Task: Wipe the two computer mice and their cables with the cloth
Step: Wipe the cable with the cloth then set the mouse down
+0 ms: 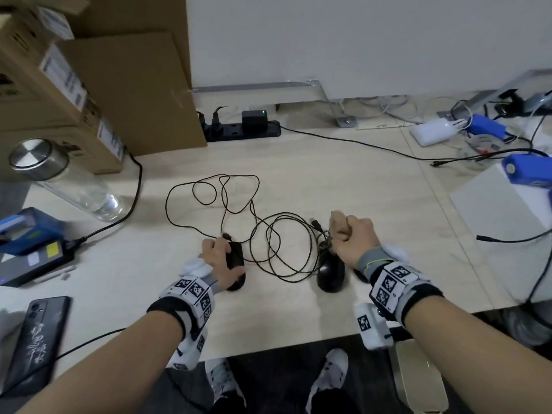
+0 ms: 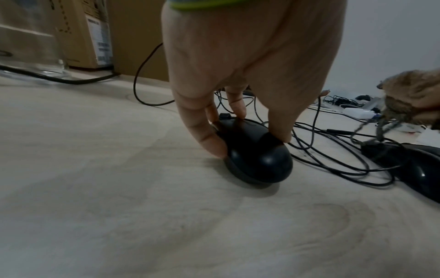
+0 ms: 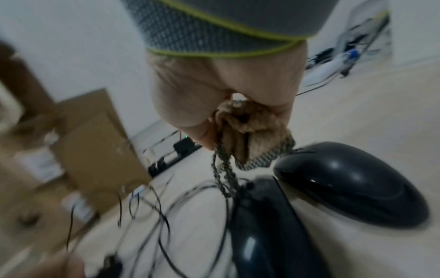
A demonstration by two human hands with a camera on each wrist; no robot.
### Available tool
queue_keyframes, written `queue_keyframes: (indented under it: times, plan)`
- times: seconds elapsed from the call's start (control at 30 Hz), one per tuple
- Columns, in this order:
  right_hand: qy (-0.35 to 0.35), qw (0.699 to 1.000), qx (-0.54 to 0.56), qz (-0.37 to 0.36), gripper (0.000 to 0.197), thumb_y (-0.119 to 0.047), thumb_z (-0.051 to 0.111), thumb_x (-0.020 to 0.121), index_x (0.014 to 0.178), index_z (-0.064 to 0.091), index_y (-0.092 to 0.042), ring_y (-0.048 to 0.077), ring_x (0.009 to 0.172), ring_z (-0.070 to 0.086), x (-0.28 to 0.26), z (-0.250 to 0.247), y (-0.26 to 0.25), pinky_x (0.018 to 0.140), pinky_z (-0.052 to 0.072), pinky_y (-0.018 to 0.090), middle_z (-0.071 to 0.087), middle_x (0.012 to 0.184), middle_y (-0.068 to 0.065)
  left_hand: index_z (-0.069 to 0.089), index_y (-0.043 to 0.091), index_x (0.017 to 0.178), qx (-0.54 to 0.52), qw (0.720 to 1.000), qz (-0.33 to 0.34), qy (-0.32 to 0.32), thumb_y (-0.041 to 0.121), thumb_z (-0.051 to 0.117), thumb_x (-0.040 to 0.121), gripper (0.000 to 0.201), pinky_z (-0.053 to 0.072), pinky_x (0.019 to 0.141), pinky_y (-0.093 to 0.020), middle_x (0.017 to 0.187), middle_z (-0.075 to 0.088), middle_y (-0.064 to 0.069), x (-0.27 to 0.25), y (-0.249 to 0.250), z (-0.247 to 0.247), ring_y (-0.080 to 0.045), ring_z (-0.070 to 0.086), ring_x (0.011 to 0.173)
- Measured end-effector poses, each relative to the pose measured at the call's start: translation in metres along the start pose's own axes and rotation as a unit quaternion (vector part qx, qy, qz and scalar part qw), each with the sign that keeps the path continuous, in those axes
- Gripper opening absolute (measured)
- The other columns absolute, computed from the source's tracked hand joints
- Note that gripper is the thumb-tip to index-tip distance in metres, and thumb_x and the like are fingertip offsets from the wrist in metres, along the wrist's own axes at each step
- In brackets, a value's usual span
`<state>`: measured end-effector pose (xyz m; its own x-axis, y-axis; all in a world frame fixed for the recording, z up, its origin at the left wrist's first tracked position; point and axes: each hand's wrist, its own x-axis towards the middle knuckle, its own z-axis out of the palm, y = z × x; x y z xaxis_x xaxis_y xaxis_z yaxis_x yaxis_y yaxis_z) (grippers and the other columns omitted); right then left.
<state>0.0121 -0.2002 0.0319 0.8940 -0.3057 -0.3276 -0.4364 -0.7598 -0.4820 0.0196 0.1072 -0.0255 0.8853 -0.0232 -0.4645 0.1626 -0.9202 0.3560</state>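
Two black mice lie near the table's front edge, their thin black cables (image 1: 239, 204) tangled in loops behind and between them. My left hand (image 1: 221, 249) grips the left mouse (image 1: 236, 261) from above, thumb and fingers on its sides; the left wrist view shows this hand (image 2: 247, 139) pinning the mouse (image 2: 259, 159) to the table. My right hand (image 1: 349, 231) is a fist round a bunched tan cloth (image 1: 336, 218), just above the front of the right mouse (image 1: 331, 273). In the right wrist view the cloth (image 3: 245, 127) hangs from the hand (image 3: 238, 122), its frayed edge dangling over a mouse (image 3: 352, 182).
Cardboard boxes (image 1: 74, 85) and a clear bottle (image 1: 68, 183) stand at the left, and a black power strip (image 1: 242, 130) lies by the wall. A phone (image 1: 35, 339) lies front left. Chargers, blue devices (image 1: 525, 171) and more cables crowd the right side.
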Motion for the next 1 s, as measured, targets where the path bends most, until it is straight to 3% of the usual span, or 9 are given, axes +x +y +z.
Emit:
queue_keyframes:
  times: [0.1,0.23,0.33,0.4,0.47,0.6,0.7,0.83,1.0]
  plan:
    - [-0.001,0.992,0.125,0.037,0.018,-0.005,0.045,0.081,0.088,0.061,-0.011,0.025,0.07,0.054,0.008,-0.014,-0.006,0.065,0.043,0.028,0.059,0.087,0.012,0.04,0.026,0.114,0.011,1.0,0.012,-0.023,0.055,0.072,0.072,0.061,0.051,0.087,-0.042,0.121,0.034,0.0,-0.005,0.01,0.005,-0.027,0.059,0.091]
    - [0.015,0.979,0.183,0.086,0.022,-0.016,0.04,0.086,0.075,0.059,-0.019,0.026,0.068,0.051,0.019,-0.03,0.001,0.065,0.041,0.035,0.058,0.075,0.009,0.039,0.025,0.115,0.027,0.999,0.027,-0.03,0.054,0.069,0.076,0.057,0.049,0.086,-0.04,0.121,0.033,0.001,-0.007,0.022,0.006,-0.025,0.059,0.09]
    - [-0.014,0.993,0.053,0.103,0.021,-0.02,0.034,0.086,0.066,0.038,-0.016,0.024,0.057,0.041,0.015,-0.036,0.025,0.056,0.033,0.034,0.046,0.063,0.009,0.04,0.024,0.118,0.022,0.999,0.009,-0.027,0.057,0.067,0.077,0.06,0.049,0.085,-0.038,0.123,0.033,0.0,-0.008,0.019,0.006,-0.026,0.06,0.092]
    - [-0.065,0.99,-0.036,0.117,0.014,-0.023,0.042,0.079,0.069,0.032,-0.018,0.022,0.056,0.037,0.009,-0.029,0.042,0.051,0.029,0.03,0.042,0.067,0.007,0.039,0.024,0.119,0.017,0.999,0.009,-0.026,0.056,0.069,0.075,0.062,0.05,0.086,-0.04,0.125,0.033,-0.001,-0.009,0.02,0.008,-0.027,0.061,0.092]
    - [-0.103,0.982,-0.045,0.151,0.024,-0.029,0.058,0.069,0.081,0.039,-0.021,0.024,0.063,0.046,-0.001,-0.016,0.05,0.051,0.034,0.028,0.051,0.08,0.005,0.038,0.023,0.118,0.01,1.0,0.014,-0.021,0.054,0.07,0.075,0.061,0.049,0.087,-0.04,0.126,0.033,-0.002,-0.01,0.022,0.009,-0.027,0.061,0.092]
    - [-0.093,0.977,-0.026,0.188,0.069,-0.032,0.076,0.072,0.125,0.038,-0.012,0.034,0.108,0.054,-0.017,0.008,0.048,0.079,0.045,0.032,0.052,0.12,0.014,0.039,0.022,0.119,0.011,1.0,0.014,-0.025,0.052,0.069,0.077,0.061,0.048,0.086,-0.038,0.127,0.033,-0.003,-0.015,0.028,0.011,-0.027,0.061,0.092]
    - [-0.072,0.985,-0.03,0.152,0.07,-0.034,0.078,0.071,0.124,0.038,-0.011,0.034,0.11,0.054,-0.017,0.018,0.043,0.088,0.047,0.037,0.052,0.121,0.014,0.038,0.023,0.118,0.018,0.999,0.01,-0.026,0.053,0.068,0.078,0.059,0.048,0.085,-0.037,0.126,0.034,-0.002,-0.017,0.031,0.012,-0.026,0.061,0.09]
    - [-0.077,0.99,-0.052,0.105,0.063,-0.033,0.076,0.073,0.121,0.04,-0.012,0.033,0.103,0.057,-0.008,0.023,0.028,0.085,0.049,0.039,0.053,0.116,0.012,0.038,0.024,0.116,0.015,1.0,0.003,-0.02,0.053,0.068,0.078,0.056,0.048,0.083,-0.037,0.123,0.035,-0.002,-0.017,0.032,0.011,-0.025,0.06,0.09]
    - [-0.077,0.987,-0.074,0.119,0.053,-0.03,0.069,0.077,0.117,0.04,-0.011,0.035,0.098,0.056,-0.001,0.012,0.03,0.078,0.047,0.036,0.053,0.112,0.014,0.039,0.024,0.113,-0.002,1.0,0.005,-0.014,0.054,0.071,0.075,0.058,0.05,0.085,-0.04,0.121,0.037,-0.001,-0.016,0.027,0.011,-0.025,0.06,0.09]
